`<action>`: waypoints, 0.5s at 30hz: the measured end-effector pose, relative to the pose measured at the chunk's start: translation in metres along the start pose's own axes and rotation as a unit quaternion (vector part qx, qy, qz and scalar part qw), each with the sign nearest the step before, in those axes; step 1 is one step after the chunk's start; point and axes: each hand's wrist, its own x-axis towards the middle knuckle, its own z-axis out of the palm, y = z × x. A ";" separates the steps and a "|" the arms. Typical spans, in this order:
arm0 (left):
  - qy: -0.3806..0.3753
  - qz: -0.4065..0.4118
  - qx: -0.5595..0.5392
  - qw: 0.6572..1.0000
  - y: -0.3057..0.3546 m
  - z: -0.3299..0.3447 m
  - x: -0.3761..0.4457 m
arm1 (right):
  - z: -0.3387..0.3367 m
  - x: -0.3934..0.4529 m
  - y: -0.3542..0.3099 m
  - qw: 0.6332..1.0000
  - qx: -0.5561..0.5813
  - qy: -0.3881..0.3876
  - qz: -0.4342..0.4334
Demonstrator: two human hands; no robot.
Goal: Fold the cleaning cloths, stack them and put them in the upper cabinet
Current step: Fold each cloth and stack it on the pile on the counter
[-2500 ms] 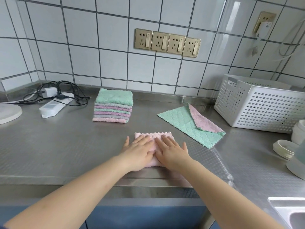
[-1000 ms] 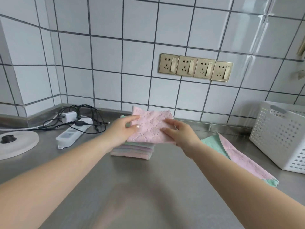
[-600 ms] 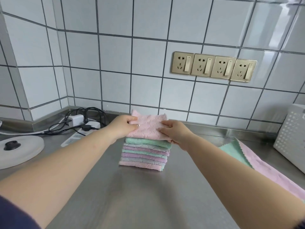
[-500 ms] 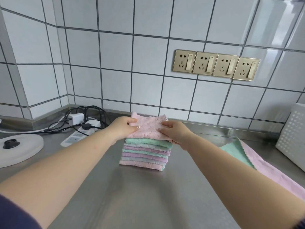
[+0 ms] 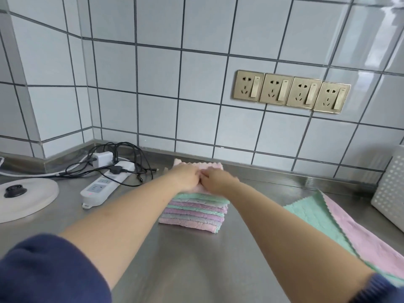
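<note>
Both hands (image 5: 202, 178) flat on pink cloth (image 5: 209, 166), atop folded stack (image 5: 194, 212)

So there's a stack of folded cloths (image 5: 193, 212) sitting on the steel counter (image 5: 185, 259), near the tiled back wall. Layers alternate pink, mint green and a purplish one, edges lined up pretty neatly with scalloped hems showing at the front. The top pink cloth (image 5: 207, 168) is folded and lying flat on the pile, its wavy far edge peeking out beyond the fingers. Off to the right, apart from the stack, one more unfolded cloth (image 5: 341, 226) is spread out on the counter, mint green on one side, pink on the other, with the pink face flipped over along a diagonal.
</note>
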 end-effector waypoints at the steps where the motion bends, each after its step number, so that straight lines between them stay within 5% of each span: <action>1: -0.007 -0.009 0.019 1.000 -0.003 0.005 0.001 | 0.007 -0.001 0.005 0.999 0.024 -0.015 0.020; 8: 0.006 -0.038 0.062 0.997 -0.008 0.011 0.001 | 0.023 -0.013 0.019 0.994 0.093 0.028 0.059; 12: 0.136 0.009 0.096 0.986 -0.004 0.008 -0.020 | 0.023 -0.036 0.026 0.975 0.102 0.198 -0.010; 15: 0.237 0.100 0.109 0.960 0.012 0.000 -0.033 | 0.022 -0.057 0.043 0.955 0.139 0.257 -0.042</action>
